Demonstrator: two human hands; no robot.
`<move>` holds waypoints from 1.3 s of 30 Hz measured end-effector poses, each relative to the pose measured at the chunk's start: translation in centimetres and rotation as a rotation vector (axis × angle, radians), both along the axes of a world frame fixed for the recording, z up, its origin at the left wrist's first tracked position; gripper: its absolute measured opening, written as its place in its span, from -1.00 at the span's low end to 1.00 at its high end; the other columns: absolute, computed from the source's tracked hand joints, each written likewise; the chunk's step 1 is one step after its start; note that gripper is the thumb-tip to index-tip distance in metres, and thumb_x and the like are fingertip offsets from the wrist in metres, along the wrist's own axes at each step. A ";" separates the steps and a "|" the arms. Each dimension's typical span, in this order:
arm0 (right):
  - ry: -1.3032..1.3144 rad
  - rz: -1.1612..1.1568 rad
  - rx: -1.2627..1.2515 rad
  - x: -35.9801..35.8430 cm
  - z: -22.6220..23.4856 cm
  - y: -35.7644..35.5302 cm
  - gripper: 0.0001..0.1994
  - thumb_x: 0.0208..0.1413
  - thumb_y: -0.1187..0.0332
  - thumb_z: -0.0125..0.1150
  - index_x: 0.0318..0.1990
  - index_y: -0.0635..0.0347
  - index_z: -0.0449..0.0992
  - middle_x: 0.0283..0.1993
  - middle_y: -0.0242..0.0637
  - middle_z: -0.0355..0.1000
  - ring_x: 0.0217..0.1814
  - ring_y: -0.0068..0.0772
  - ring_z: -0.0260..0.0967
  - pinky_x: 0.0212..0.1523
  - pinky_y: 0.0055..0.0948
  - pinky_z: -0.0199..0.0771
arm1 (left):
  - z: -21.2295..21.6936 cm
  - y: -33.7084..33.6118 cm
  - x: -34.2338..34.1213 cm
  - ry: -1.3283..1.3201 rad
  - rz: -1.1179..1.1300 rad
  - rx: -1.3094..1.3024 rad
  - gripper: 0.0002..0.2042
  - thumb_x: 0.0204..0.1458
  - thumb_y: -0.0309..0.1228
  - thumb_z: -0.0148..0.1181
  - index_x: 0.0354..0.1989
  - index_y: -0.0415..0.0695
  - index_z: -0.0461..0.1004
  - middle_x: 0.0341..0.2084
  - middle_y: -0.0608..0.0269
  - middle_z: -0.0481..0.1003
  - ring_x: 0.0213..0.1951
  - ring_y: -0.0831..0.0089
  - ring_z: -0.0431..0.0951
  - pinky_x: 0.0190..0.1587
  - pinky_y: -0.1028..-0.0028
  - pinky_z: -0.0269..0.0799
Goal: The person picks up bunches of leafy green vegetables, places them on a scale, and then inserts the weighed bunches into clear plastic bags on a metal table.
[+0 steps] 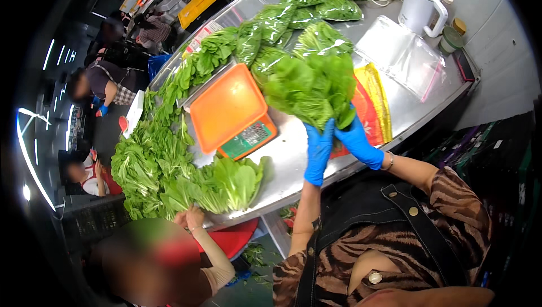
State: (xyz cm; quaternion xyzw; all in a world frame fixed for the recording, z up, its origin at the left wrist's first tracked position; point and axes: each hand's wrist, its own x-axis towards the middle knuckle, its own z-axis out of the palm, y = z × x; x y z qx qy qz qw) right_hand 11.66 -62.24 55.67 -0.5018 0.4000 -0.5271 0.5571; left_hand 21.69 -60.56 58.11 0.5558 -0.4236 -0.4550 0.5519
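Blue-gloved left hand (319,150) and right hand (355,140) (wrists together) both clasping a lettuce bunch (310,89) upright.

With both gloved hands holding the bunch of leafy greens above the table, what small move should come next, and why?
Probably lower the bunch of greens onto the orange scale tray. Both hands, left and right, hold it by the stems in the air just beside the tray, and the tray has nothing on it, while bagged greens already lie further along the steel table.
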 end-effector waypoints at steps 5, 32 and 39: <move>0.330 -0.071 0.156 -7.8 -9.0 0.0 -0.35 -0.13 0.44 0.19 0.12 0.25 -0.02 0.04 -0.11 0.13 0.09 -0.30 0.13 0.03 -0.39 0.17 | -9.7 -0.9 -6.9 0.118 -0.129 0.143 -0.31 -0.07 -0.36 0.13 0.17 -0.26 -0.15 0.06 0.05 0.12 0.05 0.34 0.17 0.08 0.46 0.09; -0.575 0.749 0.705 -4.5 -9.5 -2.6 -0.62 0.03 0.26 -0.12 0.02 0.15 0.20 0.01 -0.28 0.24 0.06 -0.38 0.19 0.06 -0.28 0.21 | -6.8 -1.8 1.2 -0.228 -0.393 0.132 -0.08 -0.44 -0.30 0.42 0.13 -0.25 -0.06 0.00 0.10 0.21 0.05 0.34 0.20 0.10 0.40 0.11; -0.092 0.729 0.660 -5.3 -6.9 -1.9 -0.66 0.03 0.29 -0.08 0.01 0.02 0.23 -0.01 -0.38 0.22 0.03 -0.47 0.16 -0.04 -0.37 0.23 | -11.9 -1.8 0.6 -0.700 -0.028 -0.023 -0.04 -0.68 -0.13 0.46 0.00 -0.27 0.08 -0.12 -0.05 0.27 -0.09 0.10 0.31 -0.04 0.31 0.24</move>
